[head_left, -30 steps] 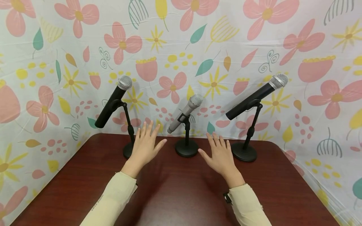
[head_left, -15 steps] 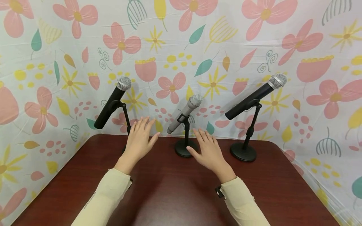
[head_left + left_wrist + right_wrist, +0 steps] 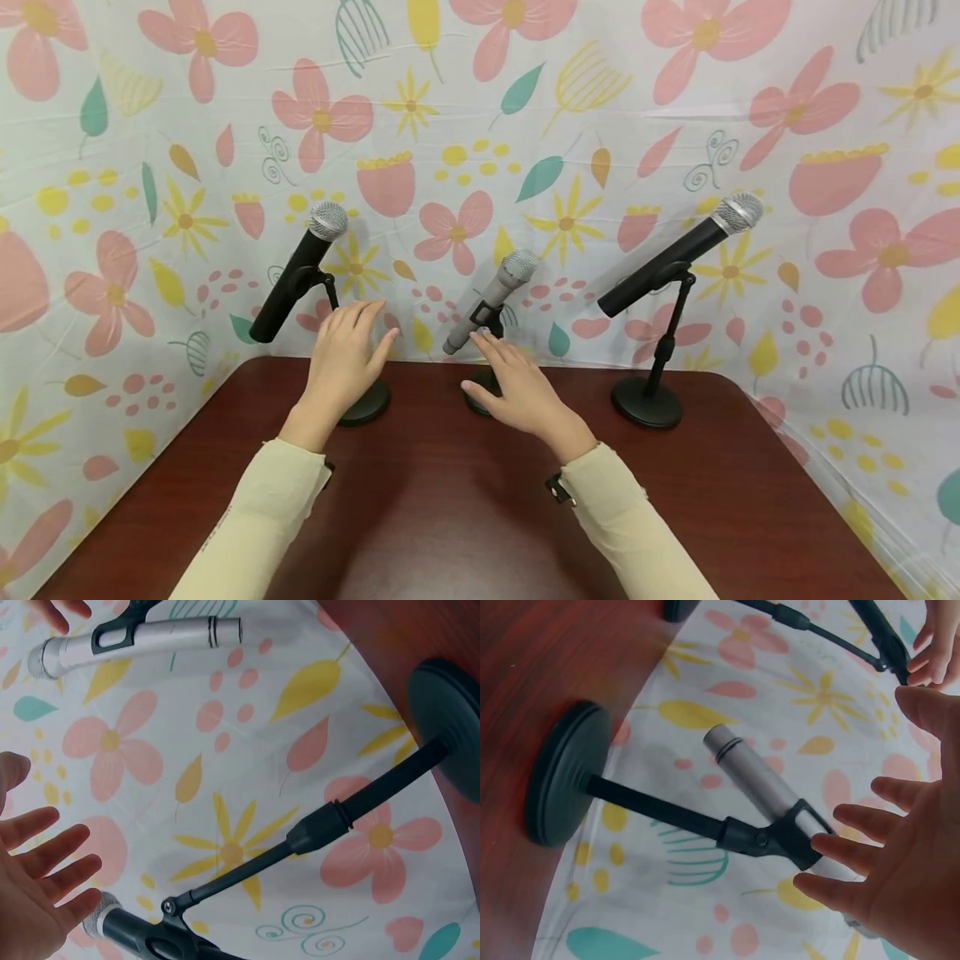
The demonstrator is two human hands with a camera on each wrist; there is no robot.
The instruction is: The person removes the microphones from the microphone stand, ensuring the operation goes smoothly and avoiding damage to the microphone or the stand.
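My left hand [image 3: 341,358] hovers over the table in front of the left stand [image 3: 369,405], its fingers relaxed and nothing in them. On that stand a black microphone [image 3: 300,271] with a silver mesh head tilts up to the right. A smaller grey microphone [image 3: 491,296] sits in the clip of the middle stand [image 3: 660,810]. In the head view my right hand [image 3: 525,387] overlaps that stand's pole and base, with fingers extended and holding nothing. Palm and spread fingers of the right hand show beside the grey microphone in the right wrist view.
A second black microphone [image 3: 667,262] leans on the right stand [image 3: 647,402], to the right of my right hand. All the stands have round black bases near the far edge of the reddish-brown table [image 3: 442,517]. A flower-print cloth [image 3: 465,125] hangs behind and at both sides.
Both hands have shifted left. The left one uncovers its stand's base, while the right one comes in front of the middle stand. The microphones stay where they were.
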